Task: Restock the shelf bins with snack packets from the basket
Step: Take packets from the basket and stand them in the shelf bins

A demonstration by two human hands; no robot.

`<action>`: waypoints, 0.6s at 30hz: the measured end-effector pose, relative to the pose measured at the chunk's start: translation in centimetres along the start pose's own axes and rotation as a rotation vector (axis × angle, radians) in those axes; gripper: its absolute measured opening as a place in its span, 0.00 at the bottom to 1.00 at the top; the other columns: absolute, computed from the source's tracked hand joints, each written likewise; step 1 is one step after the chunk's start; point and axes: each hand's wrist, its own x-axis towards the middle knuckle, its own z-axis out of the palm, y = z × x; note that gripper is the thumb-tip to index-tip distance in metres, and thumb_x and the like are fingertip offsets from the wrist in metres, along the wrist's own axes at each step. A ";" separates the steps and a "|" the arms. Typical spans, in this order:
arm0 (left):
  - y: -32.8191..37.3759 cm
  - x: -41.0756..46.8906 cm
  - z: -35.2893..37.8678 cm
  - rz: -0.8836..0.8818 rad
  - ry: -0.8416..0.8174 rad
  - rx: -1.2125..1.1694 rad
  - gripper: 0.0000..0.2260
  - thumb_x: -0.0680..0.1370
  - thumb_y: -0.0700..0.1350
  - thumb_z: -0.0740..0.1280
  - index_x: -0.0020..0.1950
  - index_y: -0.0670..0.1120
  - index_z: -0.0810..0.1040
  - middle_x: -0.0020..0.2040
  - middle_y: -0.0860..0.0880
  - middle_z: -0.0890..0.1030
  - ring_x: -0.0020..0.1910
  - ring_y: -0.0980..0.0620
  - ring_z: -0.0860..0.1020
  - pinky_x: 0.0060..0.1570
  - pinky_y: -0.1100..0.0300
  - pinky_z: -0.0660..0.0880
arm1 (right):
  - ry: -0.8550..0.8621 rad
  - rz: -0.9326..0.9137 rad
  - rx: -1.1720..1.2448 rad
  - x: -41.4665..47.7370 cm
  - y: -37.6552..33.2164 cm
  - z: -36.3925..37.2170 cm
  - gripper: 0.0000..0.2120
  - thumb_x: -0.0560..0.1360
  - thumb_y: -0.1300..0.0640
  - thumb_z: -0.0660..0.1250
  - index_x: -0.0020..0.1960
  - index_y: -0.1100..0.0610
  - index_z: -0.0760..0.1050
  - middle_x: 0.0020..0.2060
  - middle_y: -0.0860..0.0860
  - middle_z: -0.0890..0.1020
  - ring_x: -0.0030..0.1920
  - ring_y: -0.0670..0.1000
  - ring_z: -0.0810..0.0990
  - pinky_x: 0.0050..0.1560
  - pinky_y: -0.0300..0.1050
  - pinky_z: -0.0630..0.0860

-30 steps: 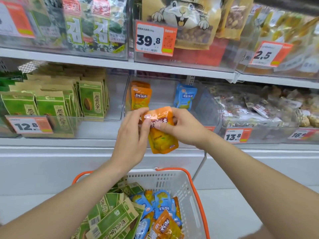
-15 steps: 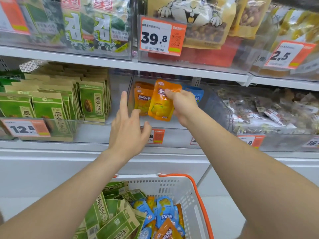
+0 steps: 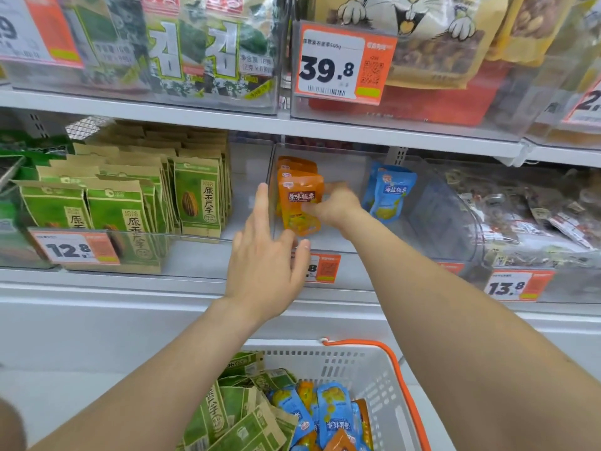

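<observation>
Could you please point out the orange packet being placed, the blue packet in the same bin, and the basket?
orange packet [image 3: 300, 203]: head view, on its dark label.
blue packet [image 3: 392, 193]: head view, on the middle of its front.
basket [image 3: 367, 374]: head view, on its white slotted back wall.

Open bin floor [image 3: 338, 237] between orange packets [image 3: 300, 198] and blue packets [image 3: 388, 193].
</observation>
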 end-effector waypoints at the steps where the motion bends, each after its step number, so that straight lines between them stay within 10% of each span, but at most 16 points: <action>1: 0.0 0.1 0.0 0.001 -0.003 0.002 0.23 0.84 0.60 0.51 0.49 0.52 0.83 0.85 0.42 0.43 0.76 0.40 0.64 0.60 0.45 0.69 | -0.011 0.019 -0.040 0.1 0.1 0.2 0.19 0.75 0.49 0.77 0.61 0.58 0.80 0.59 0.56 0.83 0.61 0.57 0.82 0.65 0.55 0.79; 9: 0.0 0.1 -0.2 0.012 -0.018 -0.012 0.21 0.85 0.59 0.51 0.47 0.52 0.81 0.85 0.42 0.42 0.77 0.41 0.62 0.61 0.45 0.67 | -0.033 0.043 -0.105 -0.2 -1.2 1.7 0.16 0.75 0.49 0.77 0.41 0.53 0.71 0.55 0.56 0.83 0.58 0.56 0.83 0.64 0.54 0.79; 18: -0.4 0.1 -0.2 0.017 -0.062 -0.017 0.21 0.85 0.59 0.51 0.49 0.52 0.80 0.85 0.43 0.39 0.78 0.40 0.61 0.63 0.44 0.66 | -0.038 0.077 -0.067 -0.2 -1.2 1.7 0.15 0.75 0.47 0.77 0.43 0.52 0.72 0.48 0.53 0.84 0.50 0.54 0.86 0.58 0.52 0.83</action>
